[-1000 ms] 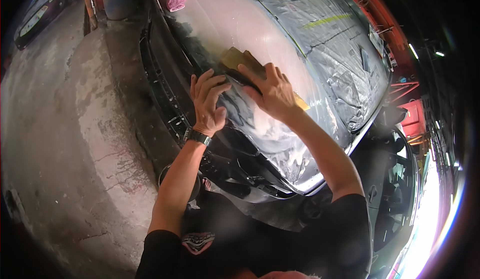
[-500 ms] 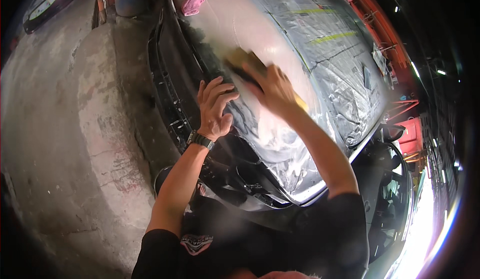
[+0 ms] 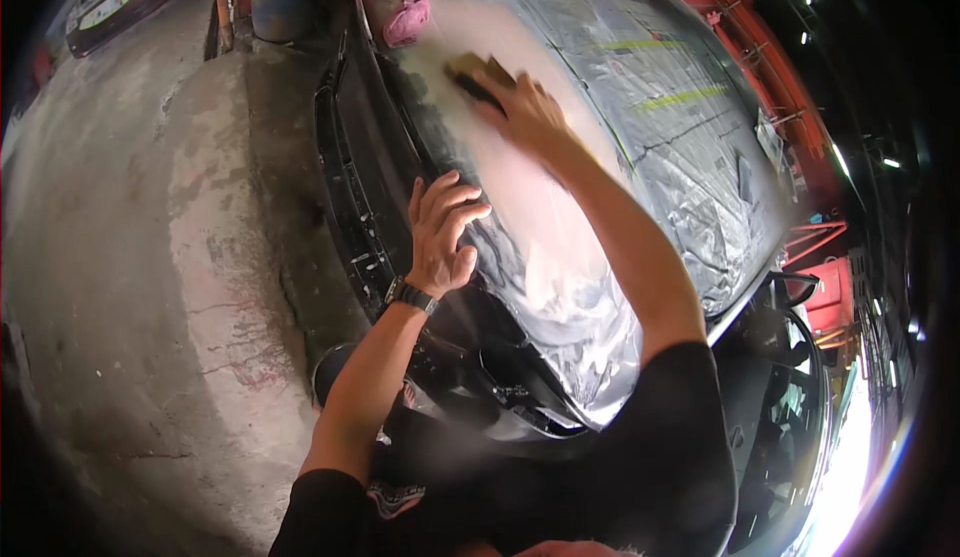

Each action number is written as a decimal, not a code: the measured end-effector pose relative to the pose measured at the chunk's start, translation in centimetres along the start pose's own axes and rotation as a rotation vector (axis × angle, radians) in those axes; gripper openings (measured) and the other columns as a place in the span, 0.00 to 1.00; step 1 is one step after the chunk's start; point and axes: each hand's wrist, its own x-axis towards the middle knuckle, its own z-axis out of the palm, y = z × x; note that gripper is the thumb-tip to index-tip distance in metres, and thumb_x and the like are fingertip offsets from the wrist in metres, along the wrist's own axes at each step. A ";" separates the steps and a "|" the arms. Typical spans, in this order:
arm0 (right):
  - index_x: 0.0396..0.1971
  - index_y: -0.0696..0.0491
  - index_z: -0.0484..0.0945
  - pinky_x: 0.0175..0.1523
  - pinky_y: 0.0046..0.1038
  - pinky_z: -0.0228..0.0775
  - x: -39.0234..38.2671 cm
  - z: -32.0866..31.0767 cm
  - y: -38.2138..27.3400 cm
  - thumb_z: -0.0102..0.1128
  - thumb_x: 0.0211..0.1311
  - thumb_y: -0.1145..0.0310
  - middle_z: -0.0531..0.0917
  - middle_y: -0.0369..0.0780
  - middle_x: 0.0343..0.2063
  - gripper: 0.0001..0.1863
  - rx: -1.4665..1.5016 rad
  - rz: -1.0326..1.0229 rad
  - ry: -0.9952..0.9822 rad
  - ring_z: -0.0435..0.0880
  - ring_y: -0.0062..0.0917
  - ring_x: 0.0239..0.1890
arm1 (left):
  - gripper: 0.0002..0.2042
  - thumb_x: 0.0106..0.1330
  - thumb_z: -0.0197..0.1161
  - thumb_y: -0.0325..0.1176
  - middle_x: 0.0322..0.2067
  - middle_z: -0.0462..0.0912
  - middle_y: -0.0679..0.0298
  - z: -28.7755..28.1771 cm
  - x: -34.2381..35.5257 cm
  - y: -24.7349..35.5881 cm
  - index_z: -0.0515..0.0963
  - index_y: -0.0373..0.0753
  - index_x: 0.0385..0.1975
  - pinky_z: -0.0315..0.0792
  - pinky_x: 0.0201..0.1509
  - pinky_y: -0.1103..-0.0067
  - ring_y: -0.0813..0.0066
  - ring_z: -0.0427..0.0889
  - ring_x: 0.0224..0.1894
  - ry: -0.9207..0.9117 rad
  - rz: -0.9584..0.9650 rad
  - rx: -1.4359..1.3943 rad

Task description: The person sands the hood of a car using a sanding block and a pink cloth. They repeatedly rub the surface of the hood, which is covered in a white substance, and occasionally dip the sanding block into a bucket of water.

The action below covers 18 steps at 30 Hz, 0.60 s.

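Observation:
My right hand grips a dark sanding block with a brownish-yellow edge. Motion blurs the block, and my hand covers part of it. It lies against the car hood, whose surface is streaked pale pink, white and grey. My left hand is open, fingers spread, at the hood's dark front edge. A watch is on that wrist. Beyond the block, near the hood's far corner, sits a crumpled pink cloth.
Clear plastic sheeting with yellow strips covers the windshield area. The black front bumper runs along the left, beside a stained concrete floor. A blue drum and another car stand at the far left. A dark car is at the lower right.
My right hand has slid the sanding block farther away along the hood, its arm stretching out more. My left hand stays at the hood's edge. The whole view has shifted slightly.

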 end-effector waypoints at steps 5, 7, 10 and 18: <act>0.67 0.31 0.70 0.48 0.46 0.76 -10.1 -2.5 0.7 0.61 0.66 0.50 0.74 0.49 0.43 0.29 -0.056 -0.111 -0.004 0.80 0.47 0.44 | 0.32 0.74 0.33 0.63 0.51 0.81 0.63 0.5 0.2 0.5 0.82 0.46 0.43 0.43 0.75 0.52 0.57 0.71 0.64 -0.005 0.022 -0.019; 0.67 0.30 0.69 0.49 0.47 0.76 -7.0 -1.4 1.6 0.60 0.66 0.47 0.74 0.50 0.44 0.29 -0.075 -0.088 -0.008 0.80 0.48 0.45 | 0.33 0.73 0.32 0.64 0.50 0.81 0.64 0.6 -0.2 0.7 0.83 0.47 0.41 0.43 0.75 0.53 0.58 0.71 0.64 -0.018 0.018 -0.037; 0.67 0.30 0.70 0.58 0.48 0.74 4.7 0.6 3.1 0.54 0.68 0.41 0.74 0.52 0.56 0.29 -0.088 0.029 -0.012 0.78 0.51 0.56 | 0.36 0.72 0.29 0.67 0.47 0.83 0.64 1.1 -0.4 0.5 0.84 0.47 0.39 0.42 0.76 0.54 0.60 0.72 0.63 0.008 0.037 -0.054; 0.69 0.28 0.67 0.58 0.46 0.72 0.5 -0.2 0.7 0.53 0.69 0.43 0.73 0.49 0.55 0.28 -0.042 0.134 -0.069 0.77 0.47 0.56 | 0.28 0.73 0.39 0.62 0.54 0.78 0.63 -0.2 0.3 0.4 0.80 0.46 0.44 0.46 0.74 0.48 0.54 0.69 0.66 -0.092 0.043 0.033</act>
